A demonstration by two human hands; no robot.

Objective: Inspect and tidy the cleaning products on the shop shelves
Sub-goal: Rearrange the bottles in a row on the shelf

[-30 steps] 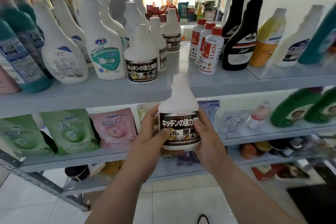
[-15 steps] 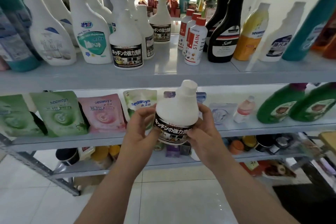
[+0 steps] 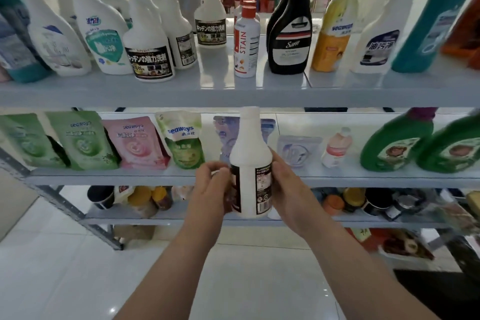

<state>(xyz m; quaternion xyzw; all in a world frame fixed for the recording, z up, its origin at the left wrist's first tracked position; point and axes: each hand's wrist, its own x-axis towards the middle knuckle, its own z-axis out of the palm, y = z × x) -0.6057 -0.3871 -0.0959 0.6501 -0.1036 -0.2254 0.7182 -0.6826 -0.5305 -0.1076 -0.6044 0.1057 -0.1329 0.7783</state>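
**Bottle upright in both hands, its row up and to the left**

We hold the white cleaner bottle [image 3: 250, 161] upright in front of the middle shelf [image 3: 104, 179], cap up and long axis vertical, its top just under the lip of the top shelf [image 3: 337, 93]. Our left hand [image 3: 209, 189] grips its left side with curled fingers [image 3: 217, 167], and our right hand [image 3: 289, 189] wraps round the right side, so both have firm hold of it. The barcode panel faces us and the black front label is turned away to the left. The matching bottles [image 3: 149, 56] stand above and to the left of our hands. A bare stretch of top shelf lies between them and the STAIN bottle [image 3: 245, 44], almost straight overhead. We judge that the coming move is a lift up and forward into that gap, with a twist to bring the label to the front; the left hand is slightly nearer the row
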